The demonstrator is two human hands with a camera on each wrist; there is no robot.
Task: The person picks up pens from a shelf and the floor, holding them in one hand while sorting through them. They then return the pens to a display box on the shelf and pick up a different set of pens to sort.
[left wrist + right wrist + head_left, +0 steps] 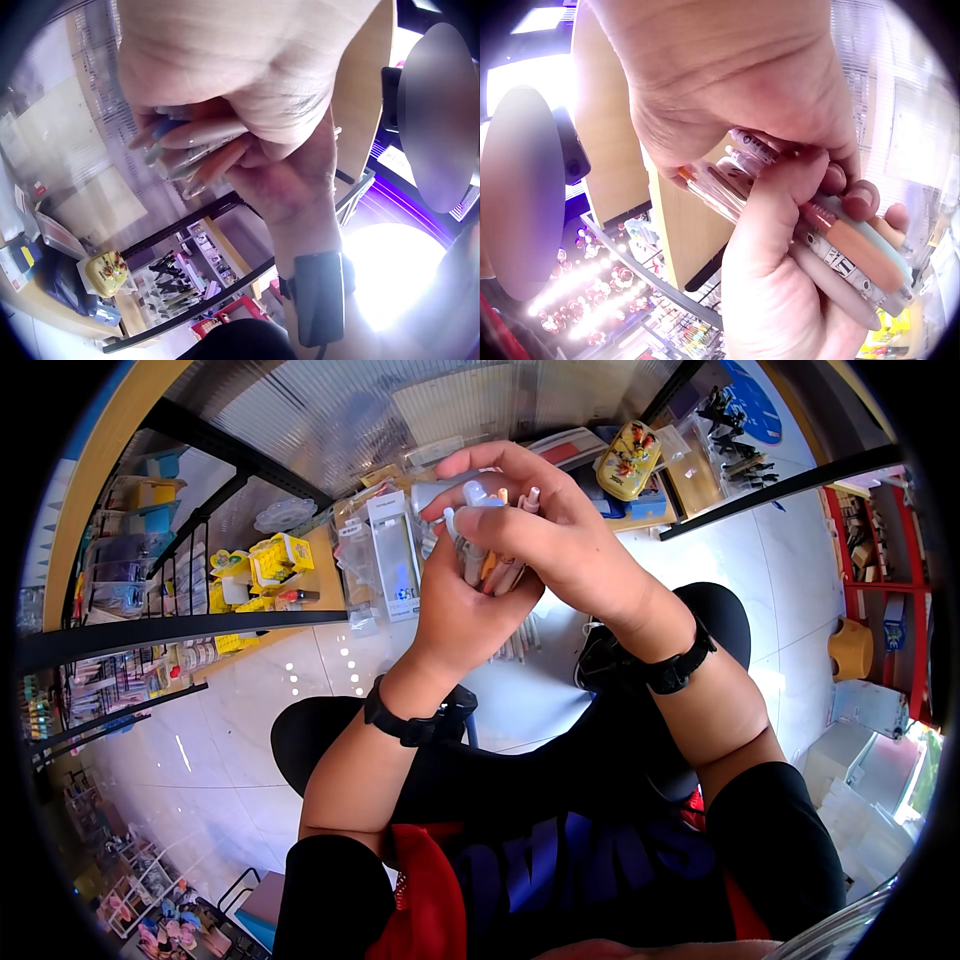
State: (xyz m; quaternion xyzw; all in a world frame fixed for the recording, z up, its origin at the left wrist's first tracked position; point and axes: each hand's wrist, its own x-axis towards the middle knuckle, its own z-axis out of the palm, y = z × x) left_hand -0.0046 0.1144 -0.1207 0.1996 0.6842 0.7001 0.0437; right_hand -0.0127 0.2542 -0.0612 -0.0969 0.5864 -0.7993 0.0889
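Note:
A bundle of gel pens with orange, grey, white and pale blue barrels is held between both hands. In the head view the left hand grips the bundle from below and the left. From the right, the right hand wraps over it, its thumb lying across the pens and its fingers arching past their upper ends. The right wrist view shows fingertips of the upper hand curled against the barrels. Pen ends poke out beneath the left palm in the left wrist view. The palms hide the bundle's middle.
Beyond the hands, a desk carries a white box with a window and a yellow pencil case. Yellow packages sit at the left, behind a black shelf bar. More slim pens show below the hands. Red shelving stands at right.

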